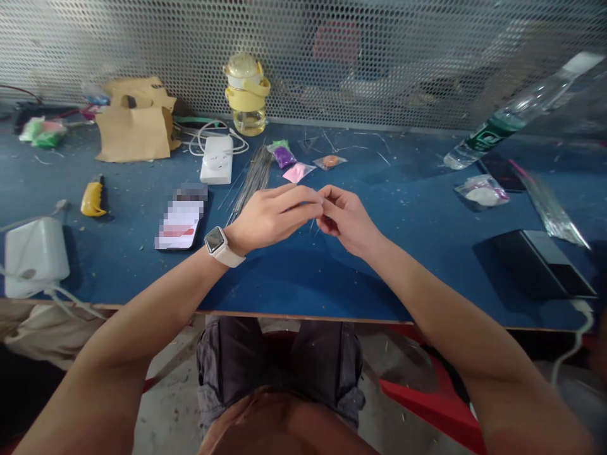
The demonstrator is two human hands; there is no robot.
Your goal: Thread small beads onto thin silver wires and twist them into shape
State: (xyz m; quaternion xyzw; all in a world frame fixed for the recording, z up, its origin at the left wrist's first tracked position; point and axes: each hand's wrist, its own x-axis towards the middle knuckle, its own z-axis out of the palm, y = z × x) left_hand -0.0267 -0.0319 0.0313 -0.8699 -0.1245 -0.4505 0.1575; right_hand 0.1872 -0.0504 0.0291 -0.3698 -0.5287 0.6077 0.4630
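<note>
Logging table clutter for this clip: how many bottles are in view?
2. The yellow-topped bottle is near the mesh panel, beyond the left hand; the green-labelled bottle is toward the right. No others show.

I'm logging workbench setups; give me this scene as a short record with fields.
Left hand: watch on wrist
Right hand: fingertips close to the left's; anything held too small to tell
Wire bundle: on the blue table, partly behind the left hand
Pink packet: just beyond the hands
Phone: left of the watch
Yellow bottle: upright by perforated panel
</note>
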